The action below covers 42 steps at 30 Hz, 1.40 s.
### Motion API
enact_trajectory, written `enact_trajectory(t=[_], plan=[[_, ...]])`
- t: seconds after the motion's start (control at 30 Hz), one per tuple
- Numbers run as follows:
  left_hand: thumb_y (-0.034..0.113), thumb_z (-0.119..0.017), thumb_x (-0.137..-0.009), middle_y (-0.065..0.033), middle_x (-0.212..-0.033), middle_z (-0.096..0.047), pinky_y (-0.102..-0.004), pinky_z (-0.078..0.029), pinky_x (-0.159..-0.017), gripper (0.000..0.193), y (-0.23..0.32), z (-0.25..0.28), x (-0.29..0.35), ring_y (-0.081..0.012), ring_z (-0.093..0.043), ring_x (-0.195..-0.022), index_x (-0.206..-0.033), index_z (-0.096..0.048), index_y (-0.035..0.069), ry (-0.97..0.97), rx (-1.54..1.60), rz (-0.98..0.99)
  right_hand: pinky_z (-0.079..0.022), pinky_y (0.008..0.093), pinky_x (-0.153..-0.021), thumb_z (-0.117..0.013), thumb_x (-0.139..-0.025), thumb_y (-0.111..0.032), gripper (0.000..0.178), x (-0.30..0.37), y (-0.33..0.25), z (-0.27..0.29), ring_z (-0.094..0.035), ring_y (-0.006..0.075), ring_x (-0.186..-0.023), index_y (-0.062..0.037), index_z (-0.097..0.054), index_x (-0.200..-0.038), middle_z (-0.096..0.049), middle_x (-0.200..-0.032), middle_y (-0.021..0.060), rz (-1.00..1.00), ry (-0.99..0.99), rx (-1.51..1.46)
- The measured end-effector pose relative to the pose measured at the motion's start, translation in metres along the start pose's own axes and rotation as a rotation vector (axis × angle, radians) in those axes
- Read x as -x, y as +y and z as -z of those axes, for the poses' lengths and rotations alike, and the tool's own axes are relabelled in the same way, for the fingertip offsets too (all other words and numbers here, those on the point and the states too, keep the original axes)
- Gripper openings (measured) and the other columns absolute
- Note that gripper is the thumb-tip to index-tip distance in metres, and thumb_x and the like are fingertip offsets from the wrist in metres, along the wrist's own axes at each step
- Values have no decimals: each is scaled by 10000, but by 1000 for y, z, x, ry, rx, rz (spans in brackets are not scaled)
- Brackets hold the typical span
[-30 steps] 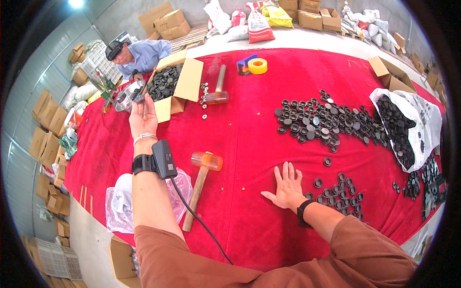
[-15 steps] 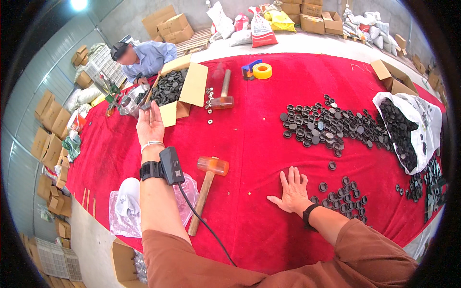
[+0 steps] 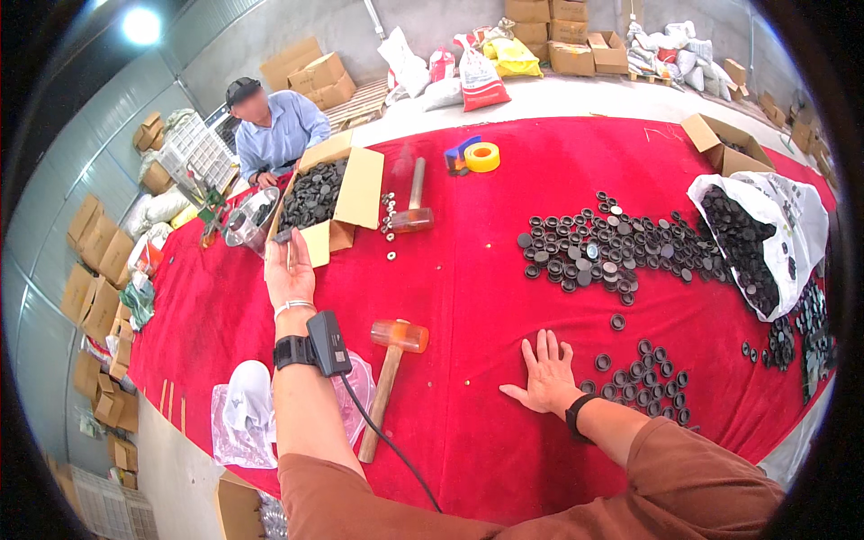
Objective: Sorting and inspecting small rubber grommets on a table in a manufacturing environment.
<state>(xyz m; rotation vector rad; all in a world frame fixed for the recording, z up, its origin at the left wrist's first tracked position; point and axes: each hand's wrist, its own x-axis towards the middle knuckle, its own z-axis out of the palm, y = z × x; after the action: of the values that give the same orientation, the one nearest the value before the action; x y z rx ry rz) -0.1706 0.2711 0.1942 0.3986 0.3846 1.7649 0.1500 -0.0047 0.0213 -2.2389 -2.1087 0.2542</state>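
My left hand is raised, palm up, at the near corner of an open cardboard box heaped with black round caps. Its fingers are bent around a small dark piece at the tips, which looks like one of these caps. Flat on the red cloth, my right hand rests with fingers spread and nothing in it. Beside it lies a loose group of black ring-shaped caps. A larger spread of caps lies beyond, running toward a white sack of dark caps.
Between my arms lies a wooden-handled mallet; another mallet sits by small metal rings. A tape roll is farther off. Across the table sits a person beside a clear container. Clear plastic lies near my left forearm.
The view has tilted, so the table sits slightly differently in it. My left hand stays by the box with its dark piece; the person across has raised their head. My right hand rests in place.
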Motion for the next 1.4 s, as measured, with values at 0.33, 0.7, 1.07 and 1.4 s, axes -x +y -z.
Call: enact_trajectory(t=[0.33,0.7,1.07,1.4], plan=[[100,-504,-937,-166,-962,-608,-386,-567,-843,194,-5,-13,3,-332,-613,-953,-1029,-530,-69,16,-10,3,-117,546,-1067,-399,-782,-734,964,-1,0,1,-122,391,-1375,-25,-255,-1420,-181,-1459,271,-11,-11,-6],[69,-486,-937,-179,-1001,-630,-421,-538,-899,184,-8,27,-9,-284,-619,-950,-1031,-563,-70,-67,19,115,-143,550,-1052,-451,-765,-718,955,-3,5,-5,-175,393,-1357,-8,-306,-1388,-221,-1434,291,20,80,-77],[-45,-502,-896,-240,-1284,-461,-442,-426,-1032,369,24,109,-69,-368,-452,-1204,-1243,-396,-117,-27,27,246,-151,550,-1061,-479,-772,-676,931,-1,14,-13,-179,408,-1366,-8,-304,-1395,-230,-1437,297,27,97,-157],[-16,-519,-895,-256,-1179,-509,-454,-501,-916,363,28,151,-64,-369,-541,-1078,-1237,-416,-81,217,-47,225,-126,540,-1081,-471,-786,-669,934,1,13,-6,-144,394,-1381,-5,-271,-1411,-184,-1461,286,14,30,-171]])
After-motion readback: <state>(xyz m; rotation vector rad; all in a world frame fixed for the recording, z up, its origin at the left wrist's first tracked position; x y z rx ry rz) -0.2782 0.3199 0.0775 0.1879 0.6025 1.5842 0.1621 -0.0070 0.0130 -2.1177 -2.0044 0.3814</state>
